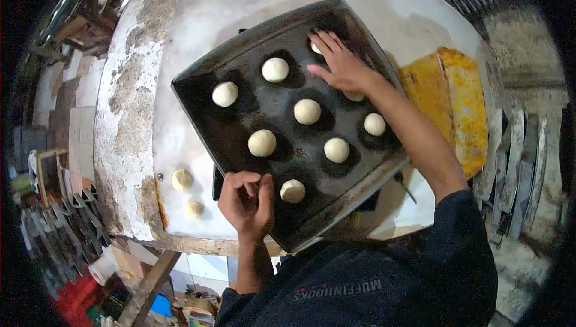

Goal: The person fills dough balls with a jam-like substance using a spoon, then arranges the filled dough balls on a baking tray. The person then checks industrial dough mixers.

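Observation:
A dark baking tray point(235, 120) lies at an angle on the table, with several pale, round dough balls point(307, 111) spaced across it. My right hand point(341, 68) reaches over the tray's far right part, fingers stretched out over a dough ball point(315, 47) that they partly cover. Under its wrist another dough ball point(354, 96) peeks out. Over the tray's near left edge is my left hand point(247, 204), its fingers curled in and nothing visible between them. To the right of it sits a dough ball point(293, 191) on the tray.
Two more dough pieces point(182, 179) lie on the pale tabletop point(198, 33) left of the tray. A yellow-stained slab point(447, 108) is at the right. A thin dark rod point(406, 188) sticks out below the tray. Stacked metal pieces point(519, 171) stand beyond the table.

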`<state>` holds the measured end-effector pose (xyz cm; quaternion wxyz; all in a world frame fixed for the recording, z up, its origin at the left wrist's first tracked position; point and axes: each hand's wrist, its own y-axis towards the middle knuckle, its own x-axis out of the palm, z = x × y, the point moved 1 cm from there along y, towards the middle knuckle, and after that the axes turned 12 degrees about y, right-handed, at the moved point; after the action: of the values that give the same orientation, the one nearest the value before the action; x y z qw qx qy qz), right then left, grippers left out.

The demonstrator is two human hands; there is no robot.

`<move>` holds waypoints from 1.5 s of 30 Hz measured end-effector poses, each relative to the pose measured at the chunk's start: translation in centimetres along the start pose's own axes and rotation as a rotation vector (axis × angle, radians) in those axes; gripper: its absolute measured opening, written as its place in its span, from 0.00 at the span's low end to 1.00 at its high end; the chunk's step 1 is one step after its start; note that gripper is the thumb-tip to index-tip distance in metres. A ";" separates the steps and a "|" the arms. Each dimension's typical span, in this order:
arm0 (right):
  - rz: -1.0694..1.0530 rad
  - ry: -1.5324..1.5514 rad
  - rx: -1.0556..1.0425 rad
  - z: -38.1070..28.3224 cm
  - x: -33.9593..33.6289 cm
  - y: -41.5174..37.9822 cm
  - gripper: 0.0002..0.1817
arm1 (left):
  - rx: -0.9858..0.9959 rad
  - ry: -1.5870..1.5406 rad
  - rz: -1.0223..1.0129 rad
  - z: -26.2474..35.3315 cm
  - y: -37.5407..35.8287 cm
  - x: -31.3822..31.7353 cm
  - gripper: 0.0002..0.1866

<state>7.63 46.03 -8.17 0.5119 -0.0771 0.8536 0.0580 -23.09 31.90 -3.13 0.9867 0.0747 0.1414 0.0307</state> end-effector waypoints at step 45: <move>0.428 0.364 0.194 -16.1 -7.2 -28.0 0.13 | -0.052 -0.100 0.383 -2.6 -10.9 -1.7 0.21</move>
<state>2.38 16.24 5.14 0.3317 0.1447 0.9297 0.0681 -25.02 21.41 -6.86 0.9702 0.0761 0.0744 0.2177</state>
